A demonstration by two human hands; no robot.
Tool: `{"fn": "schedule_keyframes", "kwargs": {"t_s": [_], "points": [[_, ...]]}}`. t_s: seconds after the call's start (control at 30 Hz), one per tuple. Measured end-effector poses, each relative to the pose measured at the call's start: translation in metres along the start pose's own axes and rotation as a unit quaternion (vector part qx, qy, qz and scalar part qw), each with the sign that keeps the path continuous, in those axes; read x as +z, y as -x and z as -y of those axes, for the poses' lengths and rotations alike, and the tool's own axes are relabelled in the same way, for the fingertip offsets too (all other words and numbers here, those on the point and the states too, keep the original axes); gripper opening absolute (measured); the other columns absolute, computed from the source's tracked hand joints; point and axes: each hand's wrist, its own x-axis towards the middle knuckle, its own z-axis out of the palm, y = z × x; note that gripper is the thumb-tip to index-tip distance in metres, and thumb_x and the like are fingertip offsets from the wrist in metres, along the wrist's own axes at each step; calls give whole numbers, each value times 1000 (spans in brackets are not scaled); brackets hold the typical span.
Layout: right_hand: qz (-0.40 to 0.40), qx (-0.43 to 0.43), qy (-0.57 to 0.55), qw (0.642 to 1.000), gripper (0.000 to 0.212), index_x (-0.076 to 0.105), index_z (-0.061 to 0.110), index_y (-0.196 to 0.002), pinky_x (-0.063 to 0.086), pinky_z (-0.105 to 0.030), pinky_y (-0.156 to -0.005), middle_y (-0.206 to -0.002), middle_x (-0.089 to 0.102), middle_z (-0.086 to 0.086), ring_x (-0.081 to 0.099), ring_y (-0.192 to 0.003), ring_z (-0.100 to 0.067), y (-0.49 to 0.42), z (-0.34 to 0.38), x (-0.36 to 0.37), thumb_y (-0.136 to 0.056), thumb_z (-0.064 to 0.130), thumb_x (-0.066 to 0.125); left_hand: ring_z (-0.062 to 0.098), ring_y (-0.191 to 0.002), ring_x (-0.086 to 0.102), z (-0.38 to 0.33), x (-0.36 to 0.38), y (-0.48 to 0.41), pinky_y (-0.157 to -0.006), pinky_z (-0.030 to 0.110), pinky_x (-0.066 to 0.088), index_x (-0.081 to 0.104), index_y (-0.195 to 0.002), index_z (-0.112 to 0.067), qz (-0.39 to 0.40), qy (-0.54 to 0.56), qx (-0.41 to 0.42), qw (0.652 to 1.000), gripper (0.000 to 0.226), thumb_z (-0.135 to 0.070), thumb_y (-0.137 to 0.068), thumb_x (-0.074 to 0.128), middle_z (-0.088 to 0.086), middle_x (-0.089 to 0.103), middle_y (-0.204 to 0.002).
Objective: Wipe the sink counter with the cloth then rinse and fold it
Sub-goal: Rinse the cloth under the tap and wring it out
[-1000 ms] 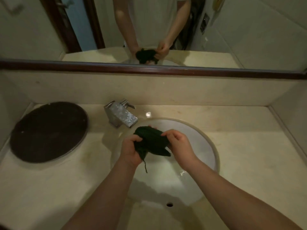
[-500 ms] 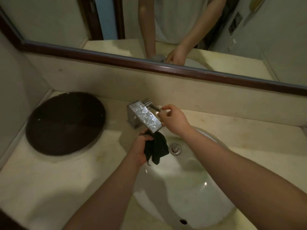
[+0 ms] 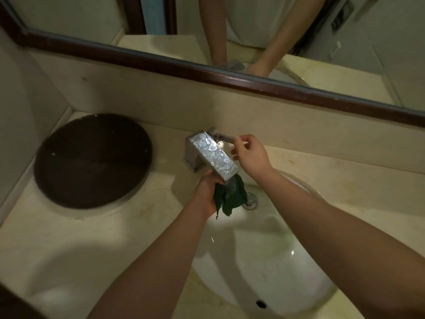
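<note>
The sink counter is pale yellow stone. The left hand grips the dark green cloth, and the counter spreads out on both sides of that grip. Right above the grip stands the shiny metal faucet, spotted with dried drops. Well off to the left of the grip a big dark round thing lies flat on the stone. It may be a lid, but the light is too dim to tell. The white sink bowl is sunk into the counter below the grip, and its metal drain is just right of the cloth.
</note>
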Motion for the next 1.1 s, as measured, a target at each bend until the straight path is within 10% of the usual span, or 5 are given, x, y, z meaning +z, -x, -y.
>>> {"fn": "schedule_keyframes", "kwargs": {"t_s": [0.2, 0.37, 0.63, 0.77, 1.1], "points": [[96, 303, -225, 921, 50, 68, 24, -103, 49, -42, -96, -103, 73, -6, 67, -98, -23, 48, -48, 23, -83, 64, 47, 31, -92, 69, 4, 4, -1, -78, 40, 57, 70, -100, -10, -40, 7, 11, 999, 25, -23, -84, 57, 12, 74, -96], [91, 349, -351, 864, 48, 72, 22, -95, 51, -40, -92, -106, 72, -3, 65, -96, -22, 63, -58, 45, -75, 64, 58, 33, -95, 68, 12, 7, -9, -91, 47, 53, 74, -93, -14, -127, 1, 35, 991, 57, -43, -43, 72, 13, 73, -101], [114, 418, -443, 785, 60, 70, 21, -114, 45, -41, -103, -119, 69, -5, 62, -114, -23, 73, -64, 47, -78, 66, 54, 28, -74, 68, 12, 18, -2, -70, 34, 54, 72, -86, -9, -138, 7, 7, 990, 28, -30, -79, 56, 13, 70, -82], [91, 392, -435, 806, 28, 71, 17, -85, 56, -28, -69, -75, 74, -4, 69, -70, -17, 68, -56, 35, -89, 42, 57, 20, -60, 64, 8, 18, -1, -62, 26, 51, 64, -72, -13, -125, 18, 20, 992, 21, -23, -85, 51, 5, 64, -64], [91, 410, -396, 817, 28, 64, 11, -102, 54, -28, -58, -89, 66, -10, 65, -74, -24, 57, -55, 25, -81, 28, 53, 19, -64, 59, 3, 21, 2, -67, 31, 49, 60, -75, -16, -131, -19, 68, 989, 19, -22, -89, 48, 1, 62, -66]]}}
